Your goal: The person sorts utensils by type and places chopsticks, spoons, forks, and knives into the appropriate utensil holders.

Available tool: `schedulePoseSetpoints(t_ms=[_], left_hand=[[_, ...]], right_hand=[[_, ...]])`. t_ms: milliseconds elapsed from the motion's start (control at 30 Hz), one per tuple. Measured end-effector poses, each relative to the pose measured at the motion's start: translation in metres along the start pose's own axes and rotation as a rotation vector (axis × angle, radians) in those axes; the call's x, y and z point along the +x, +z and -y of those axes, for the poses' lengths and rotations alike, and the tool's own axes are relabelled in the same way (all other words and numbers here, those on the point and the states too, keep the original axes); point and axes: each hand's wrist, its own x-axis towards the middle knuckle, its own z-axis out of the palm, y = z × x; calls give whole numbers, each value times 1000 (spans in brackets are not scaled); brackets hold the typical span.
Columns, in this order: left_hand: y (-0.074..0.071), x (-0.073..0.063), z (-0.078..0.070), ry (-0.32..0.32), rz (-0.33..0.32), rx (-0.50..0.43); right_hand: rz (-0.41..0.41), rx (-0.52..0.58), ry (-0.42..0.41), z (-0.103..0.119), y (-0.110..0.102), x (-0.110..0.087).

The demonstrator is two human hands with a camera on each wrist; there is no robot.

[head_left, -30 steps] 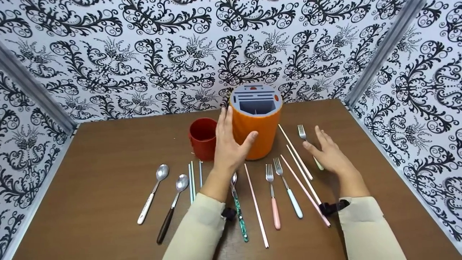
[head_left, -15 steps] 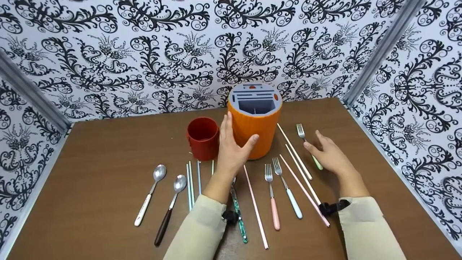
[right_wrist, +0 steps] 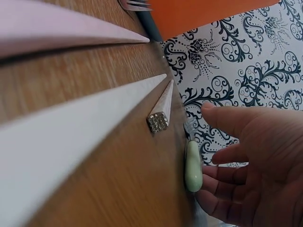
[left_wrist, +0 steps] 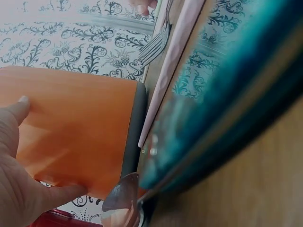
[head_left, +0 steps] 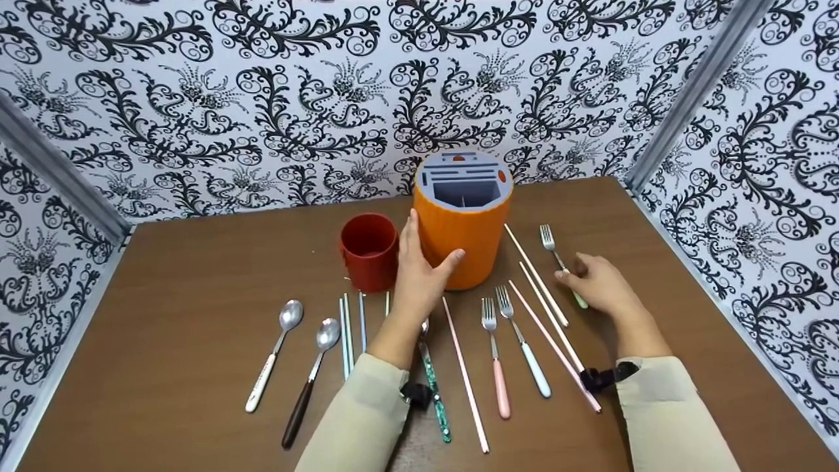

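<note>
My left hand (head_left: 417, 282) rests against the side of the orange cylindrical utensil holder (head_left: 467, 246), its fingers and thumb spread and fairly straight. The holder's grey top has slots and a wide opening. At the right, my right hand (head_left: 604, 287) is over a fork (head_left: 546, 237) with a light green handle (right_wrist: 193, 165) lying on the table. In the right wrist view its fingers bend loosely beside that handle, and the thumb stands well apart from them. Whether a fingertip touches the fork, I cannot tell.
A red cup (head_left: 370, 270) stands left of the holder. In front lie spoons (head_left: 290, 314), a pink-handled fork (head_left: 501, 390), a light blue-handled fork (head_left: 536, 370) and several chopsticks (head_left: 465, 380) on the brown table (head_left: 183, 295). Patterned walls (head_left: 295, 98) enclose the table.
My left hand has come down slightly along the holder, to its side. My right hand has lowered toward the green-handled fork, its fingers bending more. The utensils have not moved.
</note>
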Motion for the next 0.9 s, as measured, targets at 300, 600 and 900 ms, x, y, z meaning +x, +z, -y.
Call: schedulePoseSetpoints(t_ms=[300, 600, 900], left_hand=[[1, 0, 0, 25, -8, 18], [1, -1, -2, 11, -11, 12], [1, -2, -3, 3, -11, 20]], right_hand=[[25, 11, 69, -3, 1, 3], [14, 7, 63, -5, 2, 6], [1, 6, 70, -3, 0, 6]])
